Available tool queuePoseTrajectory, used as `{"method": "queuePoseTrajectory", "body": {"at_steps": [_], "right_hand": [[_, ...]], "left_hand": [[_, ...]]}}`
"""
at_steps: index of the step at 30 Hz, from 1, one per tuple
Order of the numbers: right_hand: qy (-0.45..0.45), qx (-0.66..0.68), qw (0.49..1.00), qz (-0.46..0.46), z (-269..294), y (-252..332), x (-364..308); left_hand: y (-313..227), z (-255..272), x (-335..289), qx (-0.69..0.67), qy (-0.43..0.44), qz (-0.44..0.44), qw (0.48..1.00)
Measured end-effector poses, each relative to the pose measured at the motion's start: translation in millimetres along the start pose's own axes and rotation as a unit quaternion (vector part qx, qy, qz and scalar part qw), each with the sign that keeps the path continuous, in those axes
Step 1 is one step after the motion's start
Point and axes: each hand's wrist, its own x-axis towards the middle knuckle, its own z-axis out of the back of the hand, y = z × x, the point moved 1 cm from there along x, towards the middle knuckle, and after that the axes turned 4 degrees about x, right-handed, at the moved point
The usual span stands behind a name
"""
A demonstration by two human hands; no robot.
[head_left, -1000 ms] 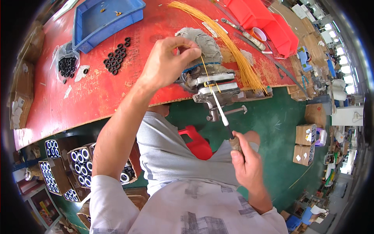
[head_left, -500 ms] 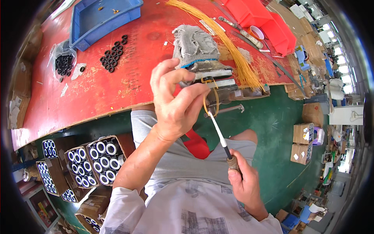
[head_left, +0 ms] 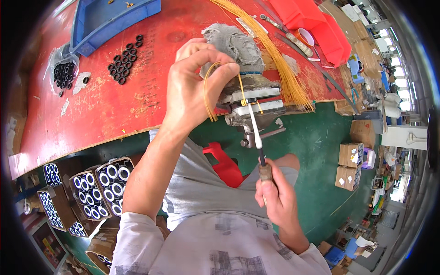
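Note:
My left hand (head_left: 195, 87) is above the vise (head_left: 256, 120), thumb and fingertips pinched on a thin yellow strand (head_left: 241, 82). Part of the strand loops down past the wrist, and another length runs to the vise jaws. A small dark piece, too small to make out, sits at the jaws where the strand meets them. In my right hand (head_left: 280, 197), closed around its brown handle, is a slim hand tool with a white shaft (head_left: 255, 130). Its tip touches or nearly touches the strand at the jaws. A grey cloth (head_left: 233, 46) lies behind the vise.
The red table (head_left: 151, 91) carries black rings (head_left: 123, 64), a plastic bag of rings (head_left: 64, 73), a blue tray (head_left: 114, 27), a bundle of yellow strands (head_left: 275, 59) and red bins (head_left: 321, 32). Boxes of white-rimmed parts (head_left: 94, 195) stand lower left. A red stool (head_left: 227, 167) is below.
My left hand has moved up and left, drawing the strand upward from the jaws. The tool's tip has risen to the jaws with my right hand. The view has shifted slightly.

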Motion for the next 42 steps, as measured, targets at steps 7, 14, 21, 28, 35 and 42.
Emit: {"method": "queuePoseTrajectory", "body": {"at_steps": [7,14,21,28,35,42], "right_hand": [[-0.017,-0.061,0.995,0.074,9,5,28],[-0.062,-0.176,0.979,0.077,18,3,-14],[-0.046,-0.153,0.986,0.049,18,2,-39],[-0.035,-0.072,0.997,0.006,21,-2,-45],[0.023,0.11,0.994,-0.005,0,0,21],[0.003,0.001,0.999,0.05,10,-4,11]], "left_hand": [[5,-9,8,0.02,0.046,0.006,0.999],[-5,5,-12,-0.001,-0.015,0.116,0.993],[-33,6,-54,0.165,-0.032,-0.237,0.957],[-24,13,-16,0.106,-0.051,-0.153,0.981],[-2,-14,9,0.034,-0.003,0.013,0.999],[-6,-6,5,0.085,0.048,0.059,0.993]]}}
